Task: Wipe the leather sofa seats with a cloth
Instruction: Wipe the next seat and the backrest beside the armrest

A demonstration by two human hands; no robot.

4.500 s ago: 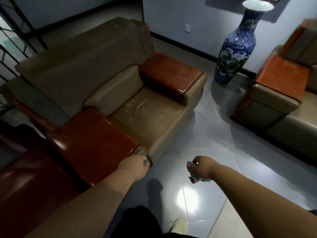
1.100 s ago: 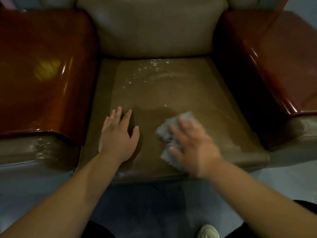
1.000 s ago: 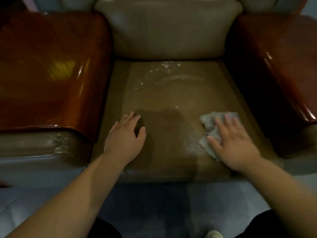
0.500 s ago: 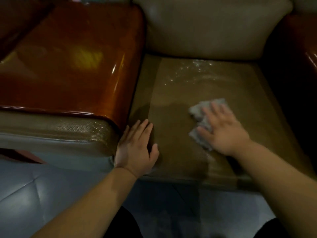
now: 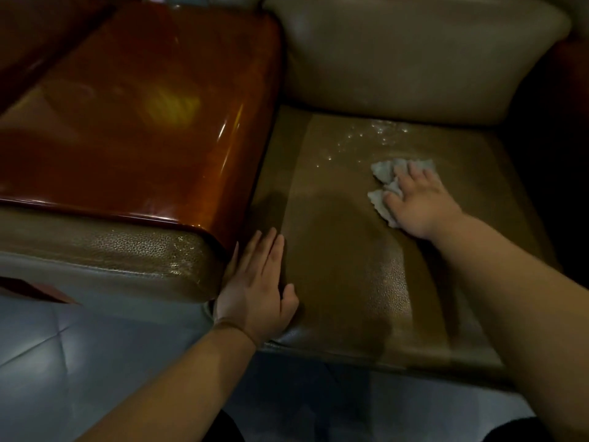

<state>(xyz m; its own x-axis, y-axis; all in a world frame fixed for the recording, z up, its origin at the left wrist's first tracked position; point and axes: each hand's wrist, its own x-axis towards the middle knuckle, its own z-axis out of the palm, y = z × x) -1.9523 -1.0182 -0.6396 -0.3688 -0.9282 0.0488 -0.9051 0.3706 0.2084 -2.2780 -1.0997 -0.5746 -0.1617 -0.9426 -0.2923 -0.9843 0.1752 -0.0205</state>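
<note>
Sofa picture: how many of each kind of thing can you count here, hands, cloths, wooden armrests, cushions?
Hands: 2, the left hand flat on the seat cushion, the right hand pressing the cloth.
Cloths: 1.
Glossy wooden armrests: 1 in plain sight; the right side is too dark to tell.
Cushions: 2, the seat cushion and the back cushion.
Total: 6.

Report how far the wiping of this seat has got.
Done: hard to confirm; the front of the seat cushion shows no specks. In hand: the right hand presses the grey cloth flat mid-seat, while the left hand rests open at the front left corner. Left: the pale specks near the backrest, just beyond the cloth.
</note>
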